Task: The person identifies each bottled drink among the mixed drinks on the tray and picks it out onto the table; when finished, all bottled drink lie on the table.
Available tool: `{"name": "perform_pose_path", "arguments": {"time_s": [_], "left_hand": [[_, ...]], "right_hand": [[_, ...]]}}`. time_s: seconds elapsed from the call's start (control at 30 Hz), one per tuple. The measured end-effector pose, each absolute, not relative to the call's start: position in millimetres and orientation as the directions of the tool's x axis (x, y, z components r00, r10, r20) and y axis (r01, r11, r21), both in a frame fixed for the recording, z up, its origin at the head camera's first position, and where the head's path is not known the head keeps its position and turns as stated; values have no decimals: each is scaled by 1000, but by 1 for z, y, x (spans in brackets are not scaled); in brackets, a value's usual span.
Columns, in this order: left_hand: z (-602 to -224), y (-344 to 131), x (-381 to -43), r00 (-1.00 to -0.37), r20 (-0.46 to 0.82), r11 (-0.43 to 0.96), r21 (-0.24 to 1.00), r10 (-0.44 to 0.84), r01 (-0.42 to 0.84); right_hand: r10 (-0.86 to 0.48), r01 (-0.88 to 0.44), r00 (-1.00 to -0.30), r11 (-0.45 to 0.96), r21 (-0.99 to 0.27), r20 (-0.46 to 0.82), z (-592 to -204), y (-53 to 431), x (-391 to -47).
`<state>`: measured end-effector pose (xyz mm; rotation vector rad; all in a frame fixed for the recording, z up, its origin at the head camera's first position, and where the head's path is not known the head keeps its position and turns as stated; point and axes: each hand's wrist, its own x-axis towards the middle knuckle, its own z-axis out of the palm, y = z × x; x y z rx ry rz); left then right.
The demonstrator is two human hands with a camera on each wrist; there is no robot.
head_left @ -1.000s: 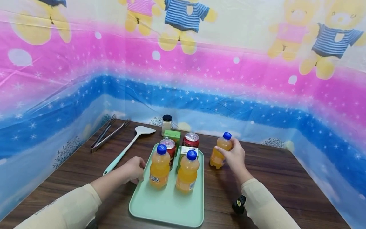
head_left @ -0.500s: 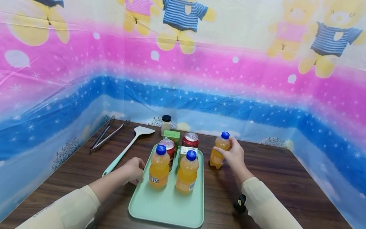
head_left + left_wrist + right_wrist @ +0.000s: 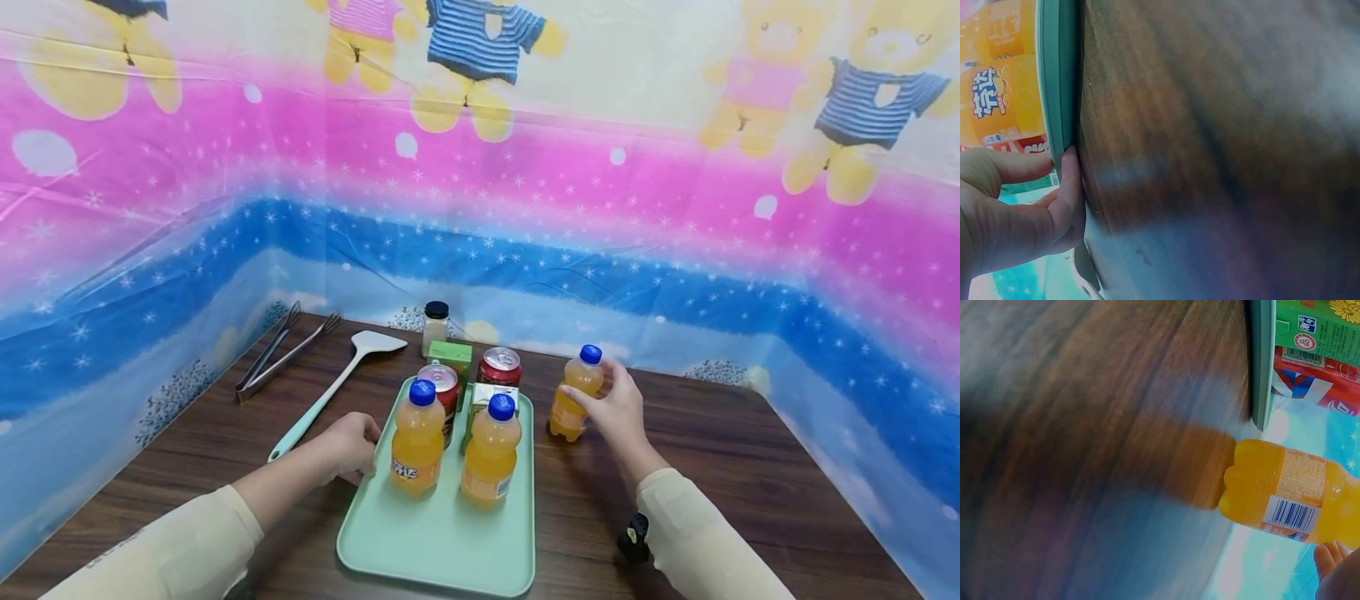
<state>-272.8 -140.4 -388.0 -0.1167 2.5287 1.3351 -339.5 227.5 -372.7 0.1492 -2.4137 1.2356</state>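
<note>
Here we pinch the green tray (image 3: 438, 546) by its edge in our left grip (image 3: 351, 444), our right grip (image 3: 619, 408) clamped round an orange bottle (image 3: 567, 417) beside it.

Counted three bottles (image 3: 417, 447) (image 3: 491, 467) (image 3: 567, 414): two on the tray (image 3: 435, 546), one off it. Counted two cans (image 3: 442, 382) (image 3: 501, 364) and two cartons (image 3: 452, 357) (image 3: 483, 398), bringing the drinks to seven. Tallied three blue caps (image 3: 422, 393) (image 3: 501, 407) (image 3: 591, 355), one per bottle, and one black lid (image 3: 437, 310), on a single jar (image 3: 436, 335). Logged two utensils: one spatula (image 3: 377, 342) and one pair of tongs (image 3: 289, 357). Listed one tray and one counter (image 3: 712, 467). Entered two hands (image 3: 348, 446) (image 3: 617, 410), one left and one right, and two sleeves (image 3: 172, 542) (image 3: 697, 533). Recorded five printed bears (image 3: 476, 50) on the single backdrop (image 3: 450, 208), three in blue and two in pink, including some only partly in view.
</note>
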Motion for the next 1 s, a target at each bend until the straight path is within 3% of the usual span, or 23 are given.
{"name": "perform_pose_path", "arguments": {"time_s": [0.73,1.0], "left_hand": [[-384,-139,-272,-956,-288,584,787,61,-200],[-384,-139,-272,-955,-292,586,784,60,-203]], "right_hand": [[86,-308,-883,634,-709,461,-390,253,-319],[63,-374,-853,618,-692,518,-388,255,-309]]}}
